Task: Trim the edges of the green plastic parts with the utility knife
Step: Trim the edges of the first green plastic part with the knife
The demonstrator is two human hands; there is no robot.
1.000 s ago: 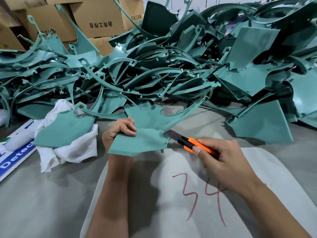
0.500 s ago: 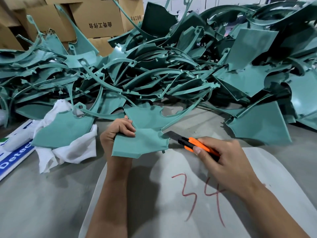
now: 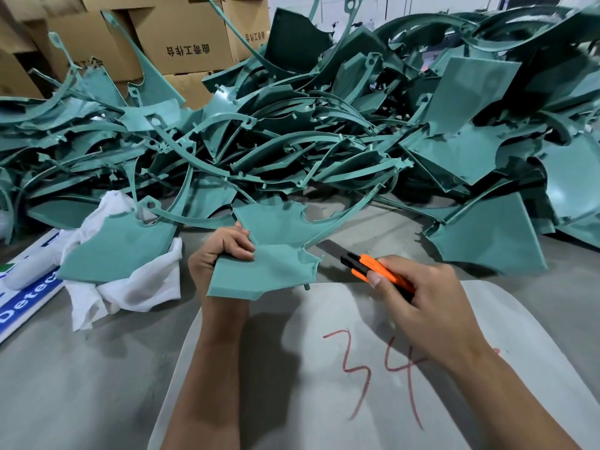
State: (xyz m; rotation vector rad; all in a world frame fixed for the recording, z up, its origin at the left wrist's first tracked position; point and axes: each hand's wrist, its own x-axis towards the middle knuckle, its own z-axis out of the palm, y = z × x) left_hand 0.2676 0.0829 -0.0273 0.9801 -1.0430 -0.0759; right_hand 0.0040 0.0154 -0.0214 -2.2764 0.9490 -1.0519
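- A big pile of green plastic parts (image 3: 324,141) fills the back of the table (image 3: 65,384).
- The left hand (image 3: 224,251) grips one green part (image 3: 269,271) by its left edge.
- The right hand (image 3: 428,303) holds the orange utility knife (image 3: 376,271), blade near the part's right edge.

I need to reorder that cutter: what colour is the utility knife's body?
Orange with black, seen in the head view: the utility knife held in the right hand.

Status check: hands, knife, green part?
Left hand grips green part. Right hand holds utility knife, blade beside the part's right edge. Nothing between.
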